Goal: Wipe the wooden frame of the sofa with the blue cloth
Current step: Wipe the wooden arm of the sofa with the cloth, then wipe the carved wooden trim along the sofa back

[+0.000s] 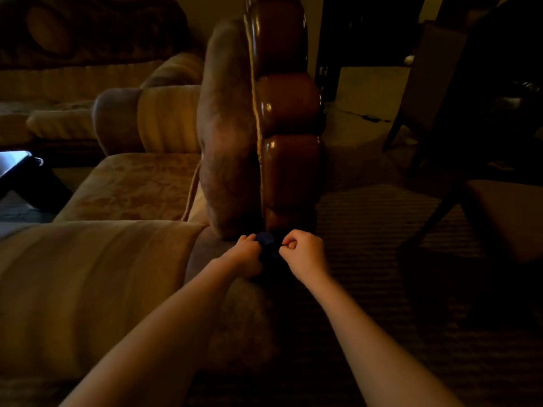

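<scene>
The room is dim. Nearest is a beige sofa cushion [97, 277], and a striped carpet [382, 218] lies to the right. Both hands meet at the bottom of the wooden frame [286, 107]. The left hand [246, 255] and the right hand [302, 249], fingers curled, pinch the blue cloth [266, 239] between them. Further right stands a dark chair [482, 171].

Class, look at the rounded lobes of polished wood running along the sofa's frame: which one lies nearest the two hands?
The lowest lobe, the small dark one just above the blue cloth; the left hand and right hand hold that cloth at its base. The bigger glossy lobes sit farther up.
</scene>
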`<control>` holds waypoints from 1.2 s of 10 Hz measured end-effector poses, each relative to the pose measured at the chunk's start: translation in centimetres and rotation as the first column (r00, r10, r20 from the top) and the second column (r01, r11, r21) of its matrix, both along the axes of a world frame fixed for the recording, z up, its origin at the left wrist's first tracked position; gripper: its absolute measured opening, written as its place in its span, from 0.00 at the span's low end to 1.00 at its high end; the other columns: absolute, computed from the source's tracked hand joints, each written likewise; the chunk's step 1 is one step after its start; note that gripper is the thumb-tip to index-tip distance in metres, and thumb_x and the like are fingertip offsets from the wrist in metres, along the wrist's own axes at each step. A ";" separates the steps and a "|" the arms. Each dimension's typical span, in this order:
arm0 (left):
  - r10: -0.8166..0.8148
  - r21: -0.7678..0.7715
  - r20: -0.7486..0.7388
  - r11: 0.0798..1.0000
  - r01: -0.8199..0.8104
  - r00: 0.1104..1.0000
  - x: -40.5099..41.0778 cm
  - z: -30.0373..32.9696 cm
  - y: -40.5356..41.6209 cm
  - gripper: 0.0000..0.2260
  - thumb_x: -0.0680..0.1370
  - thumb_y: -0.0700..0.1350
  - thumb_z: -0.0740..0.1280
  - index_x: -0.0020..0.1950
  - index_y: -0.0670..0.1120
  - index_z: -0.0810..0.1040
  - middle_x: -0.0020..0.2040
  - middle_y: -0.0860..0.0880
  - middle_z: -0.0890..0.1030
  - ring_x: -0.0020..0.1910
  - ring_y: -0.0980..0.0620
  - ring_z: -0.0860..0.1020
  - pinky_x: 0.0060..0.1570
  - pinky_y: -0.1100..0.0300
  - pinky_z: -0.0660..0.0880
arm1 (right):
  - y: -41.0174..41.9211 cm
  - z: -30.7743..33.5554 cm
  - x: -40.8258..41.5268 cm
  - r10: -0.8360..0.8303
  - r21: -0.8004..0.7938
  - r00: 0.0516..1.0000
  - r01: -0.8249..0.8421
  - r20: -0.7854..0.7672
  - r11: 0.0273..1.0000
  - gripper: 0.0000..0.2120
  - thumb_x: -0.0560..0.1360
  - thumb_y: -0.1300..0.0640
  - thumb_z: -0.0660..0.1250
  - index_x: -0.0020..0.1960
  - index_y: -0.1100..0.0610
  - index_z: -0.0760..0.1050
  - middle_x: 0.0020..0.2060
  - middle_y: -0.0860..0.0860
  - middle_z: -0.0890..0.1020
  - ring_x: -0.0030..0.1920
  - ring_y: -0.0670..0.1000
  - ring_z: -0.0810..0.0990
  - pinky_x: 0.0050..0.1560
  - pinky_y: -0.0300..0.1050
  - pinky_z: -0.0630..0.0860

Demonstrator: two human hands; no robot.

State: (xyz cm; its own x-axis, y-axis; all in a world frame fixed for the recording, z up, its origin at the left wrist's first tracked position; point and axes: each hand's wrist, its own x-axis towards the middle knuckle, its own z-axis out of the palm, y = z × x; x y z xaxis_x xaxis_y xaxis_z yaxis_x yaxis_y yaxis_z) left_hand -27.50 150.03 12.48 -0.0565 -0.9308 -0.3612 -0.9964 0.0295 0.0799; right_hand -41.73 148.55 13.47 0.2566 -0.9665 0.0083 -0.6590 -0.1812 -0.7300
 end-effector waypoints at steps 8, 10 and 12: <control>0.820 0.098 -0.370 0.501 -0.860 0.436 16.0 39.1 35.3 0.16 0.76 0.33 0.61 0.63 0.41 0.75 0.53 0.46 0.78 0.53 0.48 0.76 0.49 0.59 0.72 | 23.1 30.9 22.7 0.907 -0.028 0.392 -0.919 -0.153 0.393 0.29 0.71 0.60 0.68 0.71 0.52 0.66 0.65 0.60 0.69 0.67 0.58 0.67 0.66 0.44 0.64; 0.875 0.087 -0.354 0.382 -0.920 0.330 21.5 41.0 48.5 0.14 0.71 0.30 0.60 0.52 0.43 0.78 0.38 0.49 0.76 0.39 0.52 0.75 0.39 0.60 0.72 | 33.6 32.4 29.4 0.982 0.033 0.188 -0.982 -0.007 0.188 0.08 0.70 0.60 0.71 0.48 0.58 0.77 0.43 0.55 0.79 0.46 0.51 0.77 0.44 0.43 0.70; 0.883 -0.065 -0.433 0.167 -0.984 0.179 29.0 39.2 60.1 0.08 0.76 0.40 0.67 0.53 0.39 0.80 0.44 0.47 0.78 0.45 0.52 0.75 0.47 0.56 0.73 | 42.9 34.9 35.7 0.790 0.353 0.261 -0.934 0.555 0.060 0.06 0.74 0.54 0.68 0.40 0.55 0.76 0.29 0.47 0.79 0.32 0.44 0.79 0.30 0.35 0.73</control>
State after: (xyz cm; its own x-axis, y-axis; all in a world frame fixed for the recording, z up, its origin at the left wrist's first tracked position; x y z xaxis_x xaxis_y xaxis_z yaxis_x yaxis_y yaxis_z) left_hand 1.49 210.16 51.68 0.9003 -0.3636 -0.2395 -0.2059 -0.8403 0.5016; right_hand -6.08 191.45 48.42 0.9713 0.1397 -0.1927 -0.1819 -0.0865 -0.9795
